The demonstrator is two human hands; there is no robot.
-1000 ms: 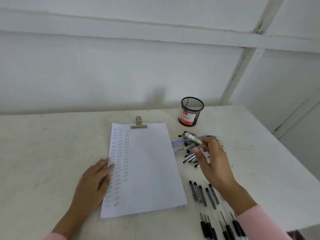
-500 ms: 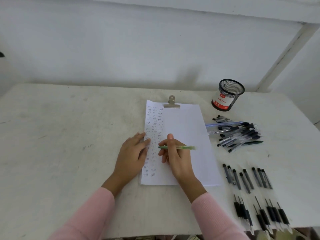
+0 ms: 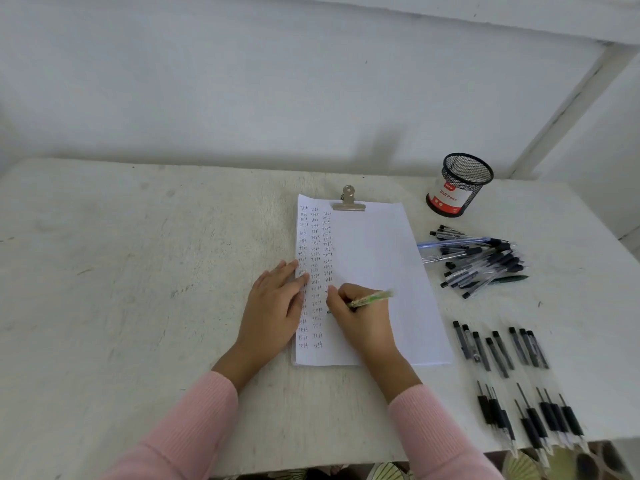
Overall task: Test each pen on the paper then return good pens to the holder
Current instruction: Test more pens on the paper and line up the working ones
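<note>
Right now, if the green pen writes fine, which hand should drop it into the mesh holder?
Right, I'd say. The right hand grips the green pen, and the mesh holder stands to the far right, on its side. The left hand lies flat on the left edge of the paper, steadying it.

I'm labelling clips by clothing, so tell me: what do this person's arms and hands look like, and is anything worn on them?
The left sleeve and right sleeve are both pink, finely ribbed knit, ending at the wrists. The left hand and right hand are bare: no gloves, and no ring, watch or bracelet shows.
</note>
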